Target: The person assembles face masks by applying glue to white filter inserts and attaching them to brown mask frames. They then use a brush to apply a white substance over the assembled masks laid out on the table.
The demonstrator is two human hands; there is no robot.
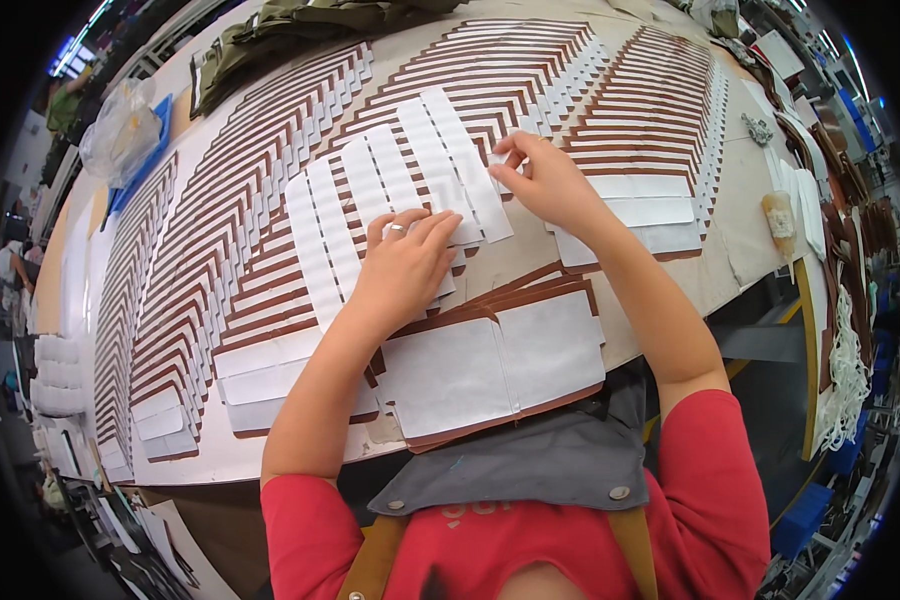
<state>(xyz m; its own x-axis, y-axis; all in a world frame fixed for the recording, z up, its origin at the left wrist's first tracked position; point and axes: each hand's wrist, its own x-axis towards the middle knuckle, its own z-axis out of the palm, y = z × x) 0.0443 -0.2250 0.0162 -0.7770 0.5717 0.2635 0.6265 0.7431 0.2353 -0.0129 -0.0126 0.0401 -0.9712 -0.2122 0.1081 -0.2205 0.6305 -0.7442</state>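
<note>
Three white strips, each with a dark dashed line along it, lie slantwise over the layered brown-and-white pieces; the rightmost strip [433,130] reaches toward my right hand. Resting on the lower part of these strips is my left hand [402,262], a ring on one finger, its fingers stretched out and laid down. My right hand [550,185] hovers by the right edge of the rightmost strip with thumb and forefinger pinched together. What they pinch, if anything, is too small to make out. Close to my body, a stack of brown pieces with white facing [445,375] lies at the table edge.
Long fanned rows of brown-and-white pieces [640,110] spread across the table [740,240]. Olive cloth [270,45] lies at the far edge. A blue tray [153,150] with a plastic bag [120,130] sits far left. At right are a small bottle [778,222] and white cords [848,370].
</note>
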